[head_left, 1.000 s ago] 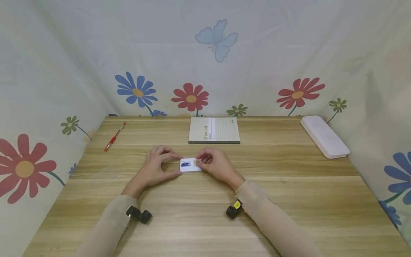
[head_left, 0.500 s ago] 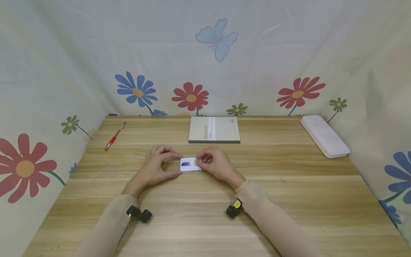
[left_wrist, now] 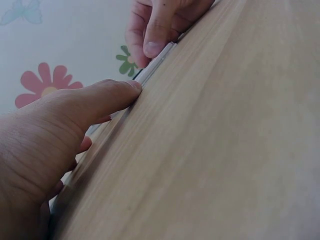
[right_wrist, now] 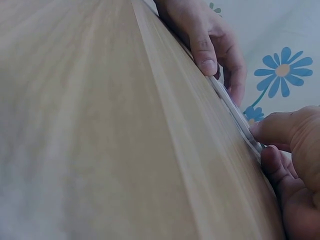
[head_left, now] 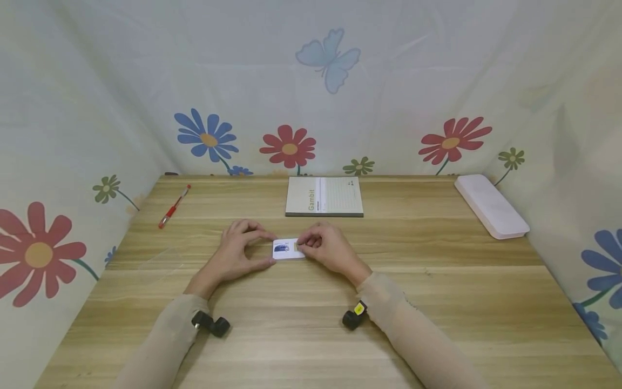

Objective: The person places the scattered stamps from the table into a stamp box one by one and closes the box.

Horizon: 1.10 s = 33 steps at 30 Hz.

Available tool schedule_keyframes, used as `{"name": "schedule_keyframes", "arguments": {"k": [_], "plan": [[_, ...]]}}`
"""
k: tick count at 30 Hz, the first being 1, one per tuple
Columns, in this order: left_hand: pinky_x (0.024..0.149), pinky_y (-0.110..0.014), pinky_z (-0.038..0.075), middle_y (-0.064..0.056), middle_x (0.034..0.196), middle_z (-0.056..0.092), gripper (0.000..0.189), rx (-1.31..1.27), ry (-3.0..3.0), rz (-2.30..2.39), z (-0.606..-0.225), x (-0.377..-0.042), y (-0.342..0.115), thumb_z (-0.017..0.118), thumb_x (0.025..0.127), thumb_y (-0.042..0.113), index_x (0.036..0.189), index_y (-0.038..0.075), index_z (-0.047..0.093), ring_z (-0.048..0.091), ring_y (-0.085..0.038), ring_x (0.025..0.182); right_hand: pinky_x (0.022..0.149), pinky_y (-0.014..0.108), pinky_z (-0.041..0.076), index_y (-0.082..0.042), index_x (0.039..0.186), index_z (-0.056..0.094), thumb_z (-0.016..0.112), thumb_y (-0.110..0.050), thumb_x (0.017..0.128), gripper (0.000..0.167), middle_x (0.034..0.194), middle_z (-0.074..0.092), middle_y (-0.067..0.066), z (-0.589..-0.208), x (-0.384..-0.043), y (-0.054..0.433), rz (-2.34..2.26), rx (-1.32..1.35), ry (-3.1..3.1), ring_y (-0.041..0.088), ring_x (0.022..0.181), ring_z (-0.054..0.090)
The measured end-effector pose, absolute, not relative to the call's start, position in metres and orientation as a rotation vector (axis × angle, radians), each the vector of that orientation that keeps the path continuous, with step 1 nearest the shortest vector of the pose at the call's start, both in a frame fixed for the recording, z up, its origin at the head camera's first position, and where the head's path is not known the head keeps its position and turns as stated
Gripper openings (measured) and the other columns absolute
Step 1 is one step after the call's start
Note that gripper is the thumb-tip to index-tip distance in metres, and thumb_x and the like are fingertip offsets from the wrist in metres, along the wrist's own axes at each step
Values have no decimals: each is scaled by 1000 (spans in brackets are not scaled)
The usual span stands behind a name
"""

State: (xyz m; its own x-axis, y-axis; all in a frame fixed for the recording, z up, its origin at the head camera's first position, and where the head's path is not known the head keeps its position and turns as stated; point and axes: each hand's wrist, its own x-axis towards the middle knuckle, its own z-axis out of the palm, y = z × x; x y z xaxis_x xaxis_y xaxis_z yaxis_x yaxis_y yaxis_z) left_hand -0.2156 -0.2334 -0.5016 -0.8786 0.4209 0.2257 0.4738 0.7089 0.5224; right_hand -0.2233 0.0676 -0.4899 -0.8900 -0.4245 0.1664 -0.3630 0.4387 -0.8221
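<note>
A small white card (head_left: 286, 255) with a dark blue picture and a yellowish patch lies flat on the table in the head view. My left hand (head_left: 233, 254) grips its left end, thumb at the near corner and forefinger at the far one. At the right end, by the yellowish patch, the thumb and forefinger of my right hand (head_left: 330, 248) pinch the card, covering that end. Seen edge-on in the left wrist view, the card (left_wrist: 155, 62) looks thin and layered. The right wrist view shows both thumbs along the card's edge (right_wrist: 230, 105).
Beyond the hands lies a Gambit notebook (head_left: 340, 197). A red pen (head_left: 174, 207) is at the back left, and a pale pink case (head_left: 491, 208) at the back right. A faint clear sheet (head_left: 160, 266) lies left of my left hand. Flowered cloth (head_left: 389, 81) encloses the table.
The right thumb and forefinger shift slightly over the yellowish patch, and a clear glint beside them is less visible now. The left hand and the card stay in place.
</note>
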Motion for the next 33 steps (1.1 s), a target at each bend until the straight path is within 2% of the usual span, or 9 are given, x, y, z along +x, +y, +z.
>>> {"name": "schedule_keyframes", "arguments": {"k": [10,17,20,23,28,33], "plan": [[117,-64,25,-1,141,59,54,-741,-2823,-901,-501,-216,-234,94,85,57,132,36,79,44,-30,139,77,26,57,-10,113,78,85,-17,101,16,103,71,3,-491,-225,70,-1526,-651,2547,14,88,66],[116,-64,25,-1,140,59,53,-746,-2816,-904,-501,-215,-234,94,85,56,132,36,80,45,-30,138,85,28,59,-5,128,75,86,-17,100,32,116,73,7,-491,-226,73,-1564,-679,2504,18,98,68],[116,-64,25,-1,140,59,53,-751,-2812,-900,-502,-215,-234,94,86,56,133,36,80,45,-30,138,87,31,59,-7,131,75,87,-17,99,36,119,73,6,-491,-228,79,-1578,-724,2512,19,101,69],[115,-64,26,-2,140,59,54,-753,-2811,-901,-503,-215,-234,94,85,57,132,35,80,45,-30,138,95,37,58,-9,133,76,90,-21,97,41,121,70,5,-491,-230,85,-1541,-783,2564,22,108,68],[114,-64,26,-1,140,60,54,-753,-2812,-899,-503,-215,-234,94,85,58,132,35,80,45,-30,138,113,48,47,-15,140,74,94,-34,92,55,132,63,7,-490,-231,90,-1344,-880,2687,26,125,60],[115,-64,26,-2,140,59,54,-754,-2809,-906,-502,-215,-234,94,85,57,133,35,80,45,-30,138,118,54,33,-23,145,71,93,-45,90,63,141,56,0,-489,-230,93,-1158,-892,2764,23,136,50]]}}
